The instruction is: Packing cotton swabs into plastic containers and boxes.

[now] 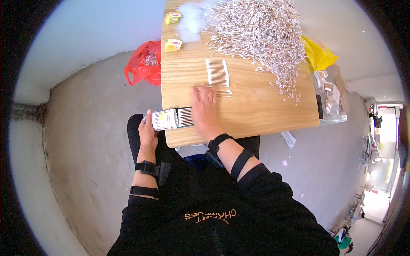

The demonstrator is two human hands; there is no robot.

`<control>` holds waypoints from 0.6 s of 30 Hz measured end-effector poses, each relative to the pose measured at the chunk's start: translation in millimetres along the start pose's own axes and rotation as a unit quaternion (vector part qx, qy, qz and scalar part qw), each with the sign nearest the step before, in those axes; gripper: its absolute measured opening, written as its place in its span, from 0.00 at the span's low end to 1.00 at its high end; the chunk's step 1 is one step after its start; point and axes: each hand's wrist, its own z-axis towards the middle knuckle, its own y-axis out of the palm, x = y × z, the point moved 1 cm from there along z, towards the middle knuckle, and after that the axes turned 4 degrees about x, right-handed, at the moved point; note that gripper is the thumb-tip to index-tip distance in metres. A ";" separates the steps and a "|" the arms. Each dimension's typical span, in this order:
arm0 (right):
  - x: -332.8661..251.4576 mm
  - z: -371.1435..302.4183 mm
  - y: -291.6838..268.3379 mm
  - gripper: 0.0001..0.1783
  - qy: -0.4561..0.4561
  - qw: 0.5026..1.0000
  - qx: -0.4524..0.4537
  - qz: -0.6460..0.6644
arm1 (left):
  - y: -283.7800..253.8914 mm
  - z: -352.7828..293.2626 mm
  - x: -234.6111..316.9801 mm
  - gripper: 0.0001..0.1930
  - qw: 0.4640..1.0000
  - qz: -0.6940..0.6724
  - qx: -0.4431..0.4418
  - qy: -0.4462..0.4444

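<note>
My left hand point(147, 130) grips a clear packet of cotton swabs point(167, 119) at the near left corner of the wooden table point(256, 106). My right hand point(204, 109) rests flat on the table, its thumb side against the packet's open end where swabs point(185, 117) stick out. Its fingertips reach a few loose swabs point(223, 91). Just beyond lies a neat aligned row of swabs point(217, 72). A large heap of loose swabs point(260, 34) covers the far right of the table.
Two small yellow boxes point(173, 45) and clear plastic wrap point(190, 21) sit at the table's far left. A red plastic bag point(144, 64) lies on the floor to the left, a yellow bag point(318, 53) to the right.
</note>
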 end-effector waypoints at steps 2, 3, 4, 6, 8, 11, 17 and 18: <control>0.0 0.1 2.5 0.18 0.000 1.000 -0.003 0.004 | -2.2 3.7 -2.1 0.13 1.000 0.005 -0.001 -0.003; -0.1 0.2 3.8 0.18 0.004 1.000 -0.001 0.006 | -2.8 5.5 -3.9 0.13 1.000 0.005 -0.001 -0.003; -0.6 0.2 5.0 0.19 0.007 1.000 0.002 0.008 | -2.7 6.8 -5.6 0.12 1.000 -0.006 -0.022 0.010; -4.3 -0.7 6.2 0.19 0.012 1.000 -0.006 0.003 | 1.8 2.1 -3.3 0.12 0.999 -0.015 -0.041 0.022; -10.3 -0.4 6.9 0.19 0.016 1.000 -0.012 0.001 | 4.3 -4.2 0.2 0.12 0.999 -0.006 -0.008 0.032; -20.0 1.2 10.4 0.20 0.008 0.999 -0.041 0.020 | -0.2 1.5 -3.7 0.12 0.999 -0.004 -0.009 0.047; -32.5 1.7 18.5 0.21 0.022 0.998 -0.050 0.034 | 4.3 -4.6 1.0 0.15 0.993 0.053 0.036 0.095; -34.9 2.1 21.6 0.21 0.024 0.998 -0.044 0.049 | 4.9 -5.5 3.2 0.15 0.993 0.053 0.035 0.097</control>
